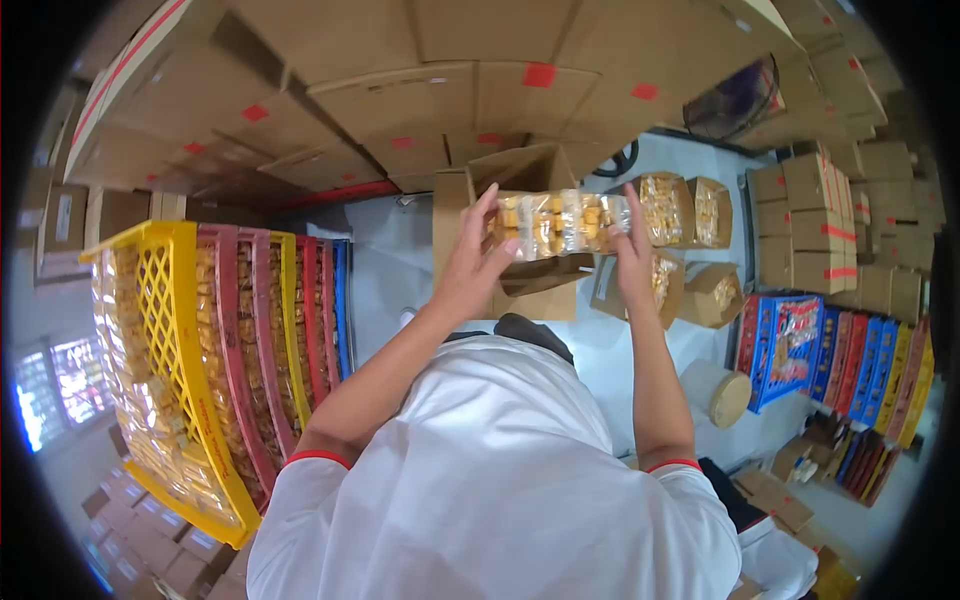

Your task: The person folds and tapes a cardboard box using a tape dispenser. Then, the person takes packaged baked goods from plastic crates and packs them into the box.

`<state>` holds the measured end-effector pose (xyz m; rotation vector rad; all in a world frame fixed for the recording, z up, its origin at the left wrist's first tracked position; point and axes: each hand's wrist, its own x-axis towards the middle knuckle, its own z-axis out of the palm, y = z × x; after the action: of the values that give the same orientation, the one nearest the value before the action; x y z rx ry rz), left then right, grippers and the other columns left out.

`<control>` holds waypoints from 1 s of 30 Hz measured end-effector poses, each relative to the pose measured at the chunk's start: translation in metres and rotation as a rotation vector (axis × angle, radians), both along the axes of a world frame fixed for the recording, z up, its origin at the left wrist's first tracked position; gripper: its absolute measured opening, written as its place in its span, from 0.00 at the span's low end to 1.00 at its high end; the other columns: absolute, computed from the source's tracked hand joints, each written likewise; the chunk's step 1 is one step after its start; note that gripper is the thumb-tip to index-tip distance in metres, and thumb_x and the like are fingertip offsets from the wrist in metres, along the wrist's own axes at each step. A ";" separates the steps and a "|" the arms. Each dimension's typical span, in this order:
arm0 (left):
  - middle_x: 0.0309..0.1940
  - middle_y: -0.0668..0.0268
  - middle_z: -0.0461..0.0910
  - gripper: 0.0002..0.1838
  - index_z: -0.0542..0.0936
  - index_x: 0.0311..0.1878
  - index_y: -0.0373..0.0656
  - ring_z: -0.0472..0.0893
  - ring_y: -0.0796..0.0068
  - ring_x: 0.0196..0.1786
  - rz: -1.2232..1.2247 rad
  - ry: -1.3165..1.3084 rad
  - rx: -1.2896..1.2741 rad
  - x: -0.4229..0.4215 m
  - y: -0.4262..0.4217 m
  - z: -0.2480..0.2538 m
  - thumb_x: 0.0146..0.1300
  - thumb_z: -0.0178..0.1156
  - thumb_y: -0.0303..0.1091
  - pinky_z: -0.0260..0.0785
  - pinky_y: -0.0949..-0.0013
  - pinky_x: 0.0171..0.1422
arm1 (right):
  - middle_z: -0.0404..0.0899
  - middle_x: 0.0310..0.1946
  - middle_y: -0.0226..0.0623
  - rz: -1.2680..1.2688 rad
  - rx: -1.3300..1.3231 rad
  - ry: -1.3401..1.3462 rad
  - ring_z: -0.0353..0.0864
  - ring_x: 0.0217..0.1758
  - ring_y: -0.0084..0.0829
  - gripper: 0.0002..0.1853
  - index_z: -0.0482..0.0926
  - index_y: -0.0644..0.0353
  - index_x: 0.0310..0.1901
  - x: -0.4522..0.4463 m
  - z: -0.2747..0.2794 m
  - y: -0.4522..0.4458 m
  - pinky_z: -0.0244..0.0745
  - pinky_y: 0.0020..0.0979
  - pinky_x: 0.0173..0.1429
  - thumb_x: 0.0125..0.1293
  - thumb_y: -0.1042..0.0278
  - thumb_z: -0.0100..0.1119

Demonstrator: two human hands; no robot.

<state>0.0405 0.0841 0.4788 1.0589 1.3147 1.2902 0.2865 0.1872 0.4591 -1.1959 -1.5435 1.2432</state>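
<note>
And here's the clear-wrapped pack of golden-brown pieces [560, 225], up above the open carton [545, 306], held level between both hands: left hand [474, 258] gripping its nine o'clock end, right hand [630, 258] on its three o'clock end, fingers closed in around it. So this pack is out of any container, and how full the carton below is, I can't tell; hands and pack cover its mouth.

Outward now, from the pack! Between three and four o'clock, four open boxes [697, 308] on the floor, already with wrapped pieces in them; whether any is full, can't say. Further out at four, a blue crate [765, 375] holding red-and-white packets. Swing to eight: the big yellow crate [215, 400] is loaded with clear packets, and coloured crates [285, 350] beside it hold plenty more. Up at twelve, stacked cartons [395, 105] with red tape. And out at five, another person's white clothing [780, 562].
</note>
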 end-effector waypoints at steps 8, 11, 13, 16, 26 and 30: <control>0.72 0.57 0.66 0.33 0.67 0.74 0.45 0.72 0.59 0.73 -0.058 -0.031 -0.257 0.010 0.001 -0.135 0.66 0.67 0.26 0.74 0.56 0.71 | 0.65 0.78 0.47 0.227 -0.191 -0.181 0.69 0.78 0.43 0.37 0.59 0.47 0.81 0.033 -0.095 0.012 0.72 0.39 0.72 0.70 0.73 0.54; 0.68 0.53 0.75 0.38 0.67 0.74 0.42 0.79 0.56 0.68 -0.142 0.122 -0.495 0.012 0.006 -0.115 0.61 0.73 0.32 0.73 0.58 0.70 | 0.75 0.68 0.53 0.348 -0.223 -0.408 0.77 0.69 0.51 0.35 0.63 0.48 0.77 0.026 -0.105 0.015 0.76 0.43 0.67 0.68 0.70 0.57; 0.61 0.48 0.81 0.45 0.67 0.74 0.39 0.82 0.51 0.64 -0.360 0.439 -0.527 0.018 0.013 -0.108 0.55 0.78 0.39 0.73 0.58 0.69 | 0.76 0.63 0.58 0.434 -0.254 -0.552 0.78 0.64 0.56 0.33 0.65 0.50 0.75 0.017 -0.100 0.016 0.76 0.46 0.66 0.67 0.68 0.58; 0.60 0.46 0.82 0.49 0.69 0.74 0.40 0.82 0.48 0.63 -0.537 0.578 -0.491 0.022 0.029 -0.127 0.50 0.80 0.42 0.74 0.57 0.68 | 0.78 0.56 0.64 0.544 -0.276 -0.758 0.80 0.58 0.61 0.30 0.67 0.53 0.70 0.008 -0.116 0.015 0.76 0.51 0.65 0.66 0.66 0.58; 0.46 0.51 0.89 0.36 0.84 0.55 0.42 0.89 0.51 0.50 -0.894 0.725 -0.598 0.032 0.102 -0.203 0.39 0.85 0.40 0.82 0.58 0.56 | 0.82 0.50 0.67 0.445 -0.333 -0.946 0.81 0.58 0.64 0.28 0.69 0.59 0.64 -0.002 -0.176 0.023 0.74 0.53 0.64 0.62 0.64 0.59; 0.50 0.52 0.88 0.37 0.83 0.55 0.40 0.87 0.51 0.55 -0.868 0.759 -0.550 0.035 0.095 -0.197 0.38 0.85 0.37 0.80 0.56 0.59 | 0.83 0.51 0.62 0.391 -0.431 -0.915 0.82 0.59 0.61 0.27 0.69 0.58 0.63 -0.001 -0.172 0.018 0.75 0.51 0.65 0.62 0.67 0.60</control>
<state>0.0759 0.1792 0.2823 1.5095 1.3542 -0.1533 0.2852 0.2056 0.2876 -1.9903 -2.3184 1.4054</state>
